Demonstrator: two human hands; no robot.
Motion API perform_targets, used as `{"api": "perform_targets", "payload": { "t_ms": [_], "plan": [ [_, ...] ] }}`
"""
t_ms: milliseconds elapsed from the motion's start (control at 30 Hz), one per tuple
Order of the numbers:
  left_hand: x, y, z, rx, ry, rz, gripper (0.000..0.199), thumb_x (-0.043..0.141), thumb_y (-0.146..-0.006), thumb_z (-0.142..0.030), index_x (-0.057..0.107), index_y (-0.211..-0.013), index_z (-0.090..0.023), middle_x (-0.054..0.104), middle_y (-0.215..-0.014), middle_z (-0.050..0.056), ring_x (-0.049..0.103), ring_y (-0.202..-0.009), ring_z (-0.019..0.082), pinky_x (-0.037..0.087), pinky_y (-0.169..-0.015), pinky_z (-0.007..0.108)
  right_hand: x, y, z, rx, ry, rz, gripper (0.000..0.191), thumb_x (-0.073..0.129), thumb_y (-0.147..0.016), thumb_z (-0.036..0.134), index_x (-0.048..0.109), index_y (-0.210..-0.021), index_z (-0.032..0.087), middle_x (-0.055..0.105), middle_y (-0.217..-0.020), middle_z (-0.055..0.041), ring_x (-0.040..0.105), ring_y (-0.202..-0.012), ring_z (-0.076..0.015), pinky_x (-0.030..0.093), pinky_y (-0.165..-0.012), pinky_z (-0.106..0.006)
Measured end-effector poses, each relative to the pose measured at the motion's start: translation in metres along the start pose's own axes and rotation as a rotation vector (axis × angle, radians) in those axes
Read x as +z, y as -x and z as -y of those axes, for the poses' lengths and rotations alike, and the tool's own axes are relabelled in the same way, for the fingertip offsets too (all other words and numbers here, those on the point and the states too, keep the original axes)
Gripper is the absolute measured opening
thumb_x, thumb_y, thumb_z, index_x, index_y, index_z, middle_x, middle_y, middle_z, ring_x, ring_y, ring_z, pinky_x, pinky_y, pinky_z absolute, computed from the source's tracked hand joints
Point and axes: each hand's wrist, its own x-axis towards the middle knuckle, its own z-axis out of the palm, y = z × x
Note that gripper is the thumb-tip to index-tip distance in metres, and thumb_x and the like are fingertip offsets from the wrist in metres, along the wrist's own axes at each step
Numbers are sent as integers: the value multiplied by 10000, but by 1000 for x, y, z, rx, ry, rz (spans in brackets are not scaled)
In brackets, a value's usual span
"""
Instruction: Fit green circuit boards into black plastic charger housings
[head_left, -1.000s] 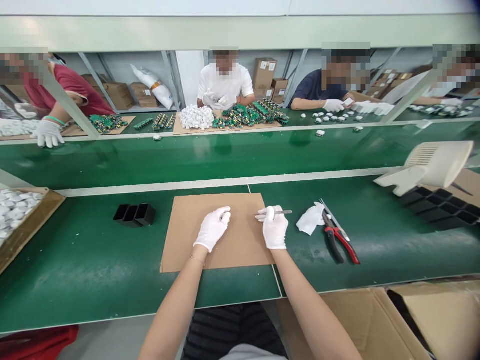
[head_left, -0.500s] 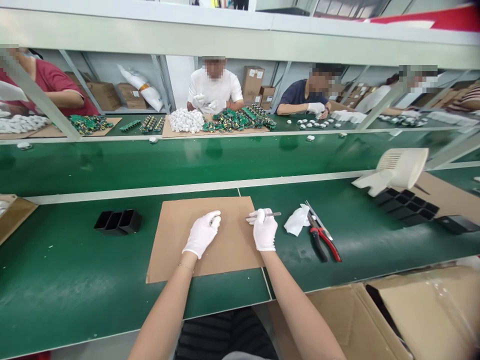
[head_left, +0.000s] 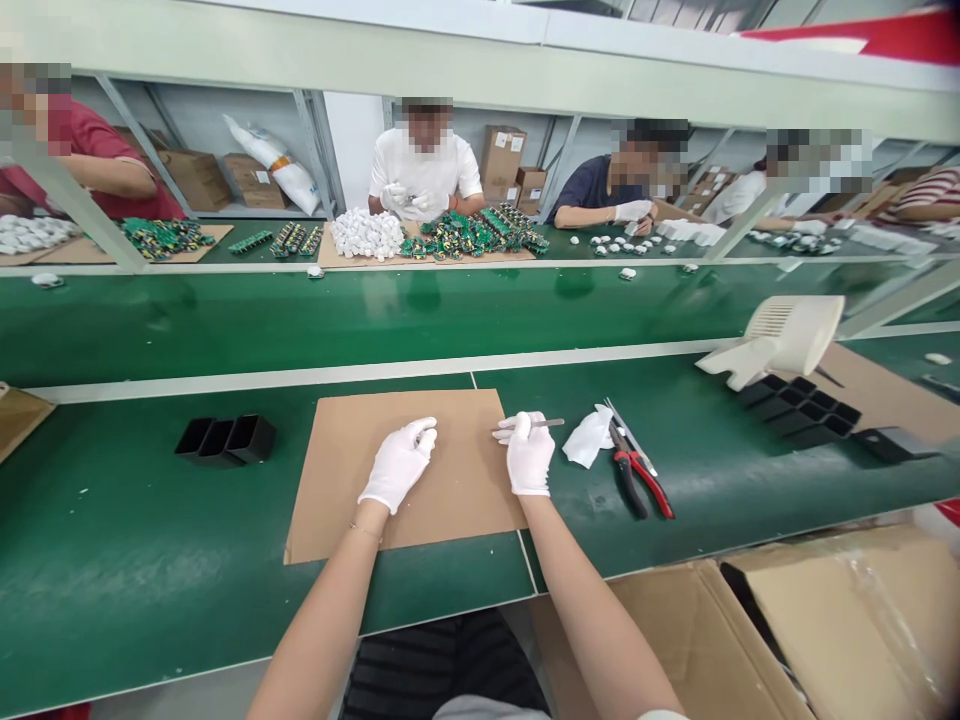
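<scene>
My left hand [head_left: 397, 465], in a white glove, rests over a flat sheet of brown cardboard [head_left: 457, 490]. Its fingers are curled in and the thumb presses against them; whatever is between them is too small or hidden to name. Over the sheet's right edge is my right hand [head_left: 529, 460], also gloved. It is closed around slim metal tweezers [head_left: 553, 422], held nearly level, with the thin end pointing left. To the right lie red-and-black pliers [head_left: 636, 475], a crumpled white cloth or paper [head_left: 588, 438] and another thin metal tool [head_left: 634, 440].
Three joined black square cups [head_left: 251, 438] stand left; more black cups [head_left: 821, 415] sit right beside a cream plastic part [head_left: 799, 335]. Beyond runs a green belt [head_left: 465, 315] carrying small white pieces. Co-workers sit across, near white parts [head_left: 366, 234] and circuit boards [head_left: 480, 235]. Cardboard boxes [head_left: 847, 610] are lower right.
The view has shifted slightly, so most things appear a little further left. Small white pieces on the belt have moved right. Both my hands keep nearly the same pose.
</scene>
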Motion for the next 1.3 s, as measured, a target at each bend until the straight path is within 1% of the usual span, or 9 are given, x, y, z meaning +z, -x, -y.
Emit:
{"api": "perform_targets", "payload": {
  "t_ms": [133,300,533,767,900,1033,1300],
  "plan": [
    [0,0,0,-2,3,7,361,441,-894,-352,604,-1198,-247,698,-1084,29,634,-996,185,460,-952,315,-2,-1,1,-8,8,-9,260,398,-906,346,512,-732,190,637,-616,4,659,-498,-129,532,-478,-210],
    [0,0,-1,-15,0,4,355,448,-892,-335,609,-1195,-245,704,-1064,29,648,-956,175,468,-943,305,-2,1,3,-8,-2,13,267,411,-901,349,524,-722,186,644,-606,1,659,-500,-130,537,-494,-212],
    [0,0,-3,-32,3,8,358,453,-890,-337,607,-1199,-245,706,-1052,32,650,-952,176,473,-938,300,0,-1,1,2,-27,20,292,399,-907,384,518,-726,189,646,-607,2,647,-476,-129,544,-490,-224],
    [-1,1,-4,-29,4,13,362,444,-890,-336,605,-1199,-236,688,-1117,42,649,-963,180,472,-940,309,-1,0,2,-11,-37,40,268,427,-900,365,525,-729,185,639,-604,2,653,-490,-135,543,-498,-227],
    [-1,1,-3,-28,6,14,363,442,-894,-346,604,-1200,-241,690,-1109,39,640,-986,181,458,-959,309,0,0,1,-14,-49,30,254,399,-908,338,537,-762,183,661,-676,-11,673,-546,-133,557,-543,-232],
    [0,1,-2,-30,14,13,364,438,-896,-351,600,-1205,-249,685,-1120,32,643,-969,174,461,-954,300,1,-1,0,-19,-36,52,246,406,-905,328,542,-762,180,658,-668,-9,674,-551,-134,558,-547,-231],
    [-1,2,-6,-44,7,15,364,441,-890,-342,605,-1201,-247,708,-1020,29,644,-953,183,455,-965,325,0,1,1,-40,-1,59,247,398,-905,312,528,-741,182,643,-634,1,660,-520,-128,544,-523,-221]
  ]
}}
